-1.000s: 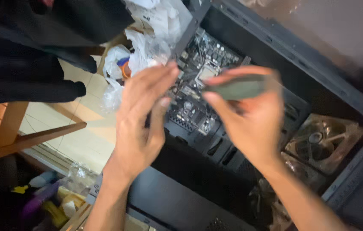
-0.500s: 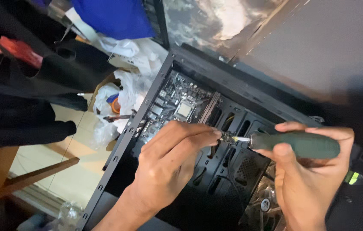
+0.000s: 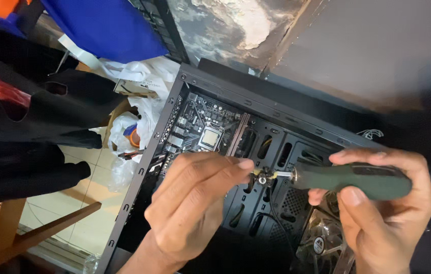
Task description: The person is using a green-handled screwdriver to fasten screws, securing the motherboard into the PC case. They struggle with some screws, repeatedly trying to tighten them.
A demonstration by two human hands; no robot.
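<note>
A dark green screwdriver [image 3: 350,180] is being held in the right hand [image 3: 383,213], its grip closed around the handle, with the shaft pointing left. A small screw [image 3: 262,177] is being pinched at the driver tip by the fingertips [image 3: 243,164] of the left hand [image 3: 195,203], that grip closed on the screw. Both are being kept above the open black computer case [image 3: 256,152], over its slotted tray, just right of the motherboard [image 3: 200,134] with its silver processor [image 3: 209,138]. A case fan [image 3: 322,243] is being seen below the right hand. White plastic bags [image 3: 134,111], black cloth [image 3: 27,132] and a blue sheet [image 3: 109,25] are lying left of the case.

Judgement: the screw is best being seated squarely on the bit before the fingers are being released; the shaft is best being kept in line with the screw axis, so that it is not being dropped into the case
</note>
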